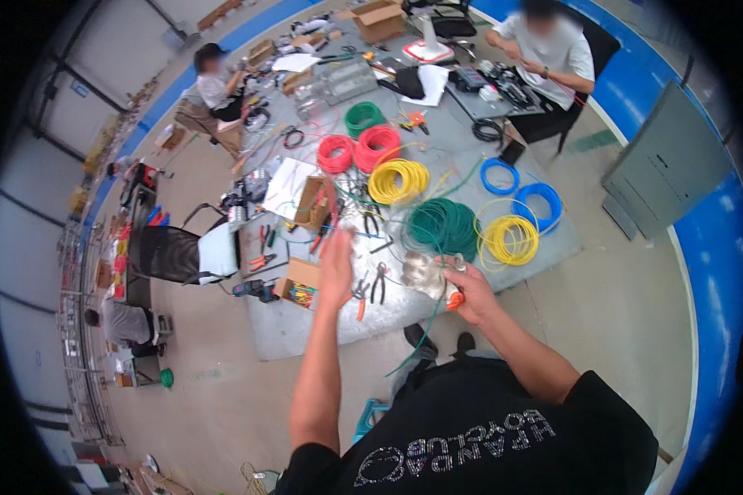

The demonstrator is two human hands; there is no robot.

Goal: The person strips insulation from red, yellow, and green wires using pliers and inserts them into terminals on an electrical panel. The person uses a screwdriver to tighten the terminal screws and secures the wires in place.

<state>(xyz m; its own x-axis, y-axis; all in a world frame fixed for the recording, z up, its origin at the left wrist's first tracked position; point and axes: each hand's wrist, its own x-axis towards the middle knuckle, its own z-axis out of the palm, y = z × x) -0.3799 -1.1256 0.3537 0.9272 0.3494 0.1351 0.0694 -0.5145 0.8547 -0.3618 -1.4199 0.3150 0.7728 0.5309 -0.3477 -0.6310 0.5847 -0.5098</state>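
My right hand [475,295] is closed around an orange-handled hand tool [454,300], whose exact kind I cannot make out. Beside its fingers is a shiny, pale crumpled piece [423,275]. A thin green wire [432,318] hangs past this hand, its loose end over the table's near edge. Out over the table, my left hand [337,262] is smeared by motion, so its fingers do not show clearly. Between the hands lie dark-handled pliers [378,285] and an orange-handled tool [361,299]. Just beyond the right hand sits a large green wire coil [443,227].
On the metal table [305,334] are yellow coils [399,181], red coils [377,148] and blue coils [538,206]. An open cardboard box [300,285] stands near a power drill [256,289]. Two people sit at the far side. A chair [173,252] stands at left.
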